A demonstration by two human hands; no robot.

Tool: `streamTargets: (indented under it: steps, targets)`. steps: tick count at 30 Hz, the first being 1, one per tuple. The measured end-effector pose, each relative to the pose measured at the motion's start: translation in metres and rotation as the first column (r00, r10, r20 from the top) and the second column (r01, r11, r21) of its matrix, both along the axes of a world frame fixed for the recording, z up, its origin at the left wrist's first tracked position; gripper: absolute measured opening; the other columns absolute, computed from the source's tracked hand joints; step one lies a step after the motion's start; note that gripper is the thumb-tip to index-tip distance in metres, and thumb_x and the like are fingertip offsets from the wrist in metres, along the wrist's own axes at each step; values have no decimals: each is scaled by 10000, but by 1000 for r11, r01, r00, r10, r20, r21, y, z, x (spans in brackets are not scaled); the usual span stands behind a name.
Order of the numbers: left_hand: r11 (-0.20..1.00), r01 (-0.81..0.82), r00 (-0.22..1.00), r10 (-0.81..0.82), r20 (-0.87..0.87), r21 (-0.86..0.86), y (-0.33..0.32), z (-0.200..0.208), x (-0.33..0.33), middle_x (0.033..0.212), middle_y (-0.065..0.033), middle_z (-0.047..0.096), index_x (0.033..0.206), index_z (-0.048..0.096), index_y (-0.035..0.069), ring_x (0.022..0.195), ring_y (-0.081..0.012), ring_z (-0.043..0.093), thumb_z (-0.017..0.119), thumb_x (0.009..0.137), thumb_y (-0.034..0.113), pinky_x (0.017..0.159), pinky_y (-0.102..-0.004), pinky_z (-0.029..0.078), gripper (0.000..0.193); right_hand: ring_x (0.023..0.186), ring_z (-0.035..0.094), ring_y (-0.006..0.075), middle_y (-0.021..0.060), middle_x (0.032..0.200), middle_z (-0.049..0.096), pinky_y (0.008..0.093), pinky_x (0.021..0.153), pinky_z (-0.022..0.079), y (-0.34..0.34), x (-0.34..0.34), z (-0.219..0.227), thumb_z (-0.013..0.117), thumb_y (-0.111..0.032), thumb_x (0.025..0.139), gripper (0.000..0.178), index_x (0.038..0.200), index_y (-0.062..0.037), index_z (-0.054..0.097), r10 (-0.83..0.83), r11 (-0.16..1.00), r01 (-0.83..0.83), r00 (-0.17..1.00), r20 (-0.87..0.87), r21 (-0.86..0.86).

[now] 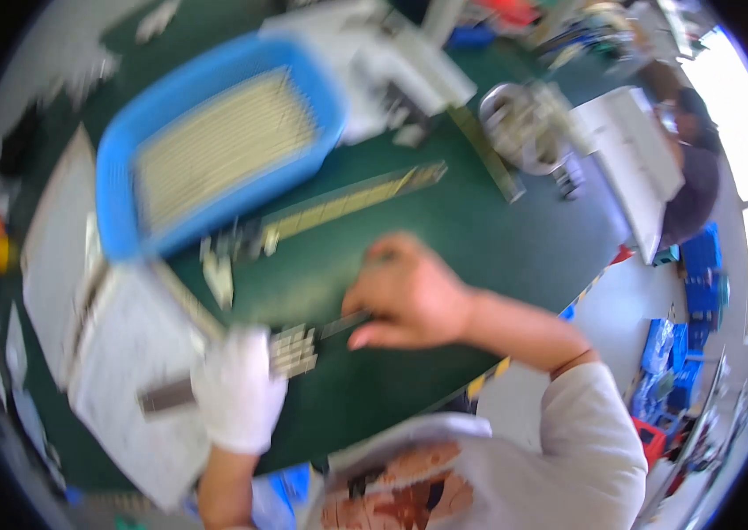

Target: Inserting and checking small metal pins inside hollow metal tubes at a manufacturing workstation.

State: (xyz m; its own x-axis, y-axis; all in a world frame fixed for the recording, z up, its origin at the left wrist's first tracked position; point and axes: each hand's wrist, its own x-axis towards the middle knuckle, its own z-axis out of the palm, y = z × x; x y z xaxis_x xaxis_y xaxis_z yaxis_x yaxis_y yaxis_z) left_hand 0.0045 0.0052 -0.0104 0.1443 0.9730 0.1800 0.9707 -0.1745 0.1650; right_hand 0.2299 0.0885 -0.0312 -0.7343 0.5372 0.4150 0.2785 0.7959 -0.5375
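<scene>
in the head view, holding in the left grip [240, 389], white-gloved and closed around it, a flat grey-brown bar [166, 397], sticking out to the left above the near left part of the green tabletop [524, 256]. showing on the other side of the same grip, just past the glove, a small block of pale pieces [294, 351] set in rows; cannot tell, through the blur, whether joined to the bar. pinching in the bare right grip [409, 296], with fingers curled and thumb close to them, a thin dark rod [345, 324], pointing toward the pale pieces and very near them; too blurred to tell whether touching. lying beyond both grips, slanting across the middle of the tabletop, a caliper [343, 205] with a yellowish beam, measuring end toward the left edge. standing near the far left corner, a blue basket [109, 194] with rows of pale strips [224, 146] inside. spread along the left edge, large white sheets [140, 380], partly beneath the bar. standing toward the far right corner, a round tub [524, 128] filled with pale things, with a greenish ruler [487, 155] just beside it. leaning at the right edge, a white panel [634, 150].
</scene>
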Motion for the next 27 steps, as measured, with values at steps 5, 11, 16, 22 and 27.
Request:
streamTargets:
  steps: [5, 11, 16, 22, 27]
  targets:
    - [993, 60, 997, -56, -45, 98, 12, -6, -9, 660, -39, 502, 798, 528, 121, 594, -253, 533, 628, 711, 176, 535, -398, 412, 144, 624, 554, 213, 13, 694, 571, 414, 854, 407, 9, 3, 6, 676, -241, 795, 173, 805, -98, 580, 31, 999, -27, 995, 93, -44]
    - [996, 54, 997, -50, -57, 73, 1, -8, -9, 645, -40, 494, 785, 526, 107, 574, -243, 533, 656, 694, 185, 504, -389, 413, 176, 583, 536, 222, 27, 633, 551, 398, 840, 421, 0, -7, 5, 633, -214, 833, 169, 740, -88, 568, -53, 997, 54, 998, 17, -54]
    - [993, 72, 996, -67, -53, 90, -4, -8, -7, 638, -41, 482, 787, 521, 114, 560, -240, 523, 666, 689, 191, 491, -388, 404, 192, 581, 542, 225, 14, 655, 579, 438, 901, 385, -6, 1, 8, 597, -132, 825, 100, 740, -84, 571, -15, 991, 28, 996, 92, -134]
    - [989, 104, 994, -101, -34, 110, -2, -5, -6, 631, -41, 471, 791, 515, 110, 550, -239, 512, 684, 692, 199, 478, -385, 392, 215, 535, 508, 223, 14, 586, 516, 380, 800, 419, -2, 4, 11, 659, -213, 805, 181, 717, -90, 560, 1, 1000, 2, 994, 107, -27]
    - [987, 104, 994, -99, -43, 126, -1, -5, -6, 630, -42, 466, 779, 509, 110, 536, -236, 504, 690, 705, 216, 469, -381, 389, 223, 528, 501, 218, 5, 580, 510, 369, 745, 405, -3, 2, 19, 674, -220, 792, 183, 720, -98, 558, -49, 990, 54, 998, 44, -130]
